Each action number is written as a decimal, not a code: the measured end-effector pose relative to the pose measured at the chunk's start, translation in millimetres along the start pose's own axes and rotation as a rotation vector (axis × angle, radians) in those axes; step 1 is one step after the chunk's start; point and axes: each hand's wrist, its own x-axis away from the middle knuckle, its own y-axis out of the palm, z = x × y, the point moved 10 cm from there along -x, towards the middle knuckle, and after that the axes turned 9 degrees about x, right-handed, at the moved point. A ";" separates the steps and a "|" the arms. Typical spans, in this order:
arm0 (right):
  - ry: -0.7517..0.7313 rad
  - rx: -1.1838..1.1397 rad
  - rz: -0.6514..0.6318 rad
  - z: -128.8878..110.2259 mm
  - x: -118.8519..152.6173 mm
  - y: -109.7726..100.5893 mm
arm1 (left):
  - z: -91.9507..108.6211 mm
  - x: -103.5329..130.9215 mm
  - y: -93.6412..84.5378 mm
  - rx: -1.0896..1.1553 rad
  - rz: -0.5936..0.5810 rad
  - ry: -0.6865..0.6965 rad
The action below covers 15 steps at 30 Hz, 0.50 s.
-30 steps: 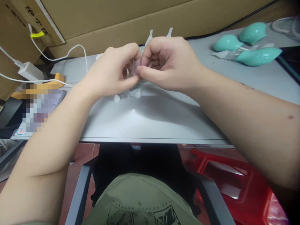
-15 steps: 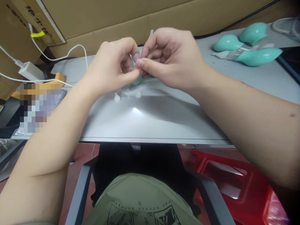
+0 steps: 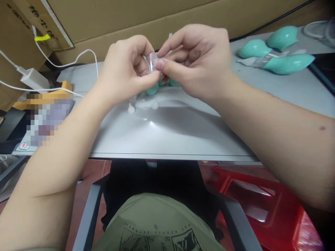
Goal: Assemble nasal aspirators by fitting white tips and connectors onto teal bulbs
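Between my hands, above the far part of the grey table, is a small clear plastic cup-like piece [image 3: 151,62]. My left hand [image 3: 131,68] is closed round its left side with thumb and forefinger. The thumb and forefinger of my right hand [image 3: 193,61] pinch at its right edge; any smaller part there is hidden by the fingertips. Teal rounded parts [image 3: 152,90] stand on the table just behind and below the hands, partly covered. Nearer to me lie small white pieces, among them a teardrop-shaped one [image 3: 131,108] and a rounded one [image 3: 155,105].
Three teal bulbs with clear ends [image 3: 289,63] lie at the back right of the table [image 3: 170,139]. At left are a white charger [image 3: 35,79], cables, an orange object [image 3: 66,88] and a blurred-out device. Cardboard [image 3: 131,17] stands behind; a red stool [image 3: 261,209] is below right.
My hands have risen slightly and my right hand has shifted a little right. More of the clear piece and of the teal parts behind now shows.
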 end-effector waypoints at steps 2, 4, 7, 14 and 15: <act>0.004 -0.006 0.011 0.9 0.0 -0.3 | 0.3 -0.3 -1.3 0.009 0.024 0.003; 0.002 -0.027 0.031 2.2 -0.6 -1.4 | -1.6 -1.1 -1.4 0.025 0.032 -0.008; 0.005 -0.040 0.056 5.8 -1.2 -2.6 | -4.7 -2.4 -2.7 0.058 0.045 -0.030; -0.021 -0.018 0.075 4.0 1.4 -4.2 | -10.3 -3.1 0.8 0.020 -0.010 -0.089; -0.021 -0.011 0.070 3.0 1.8 -3.6 | -10.8 -3.4 -0.3 0.026 0.002 -0.085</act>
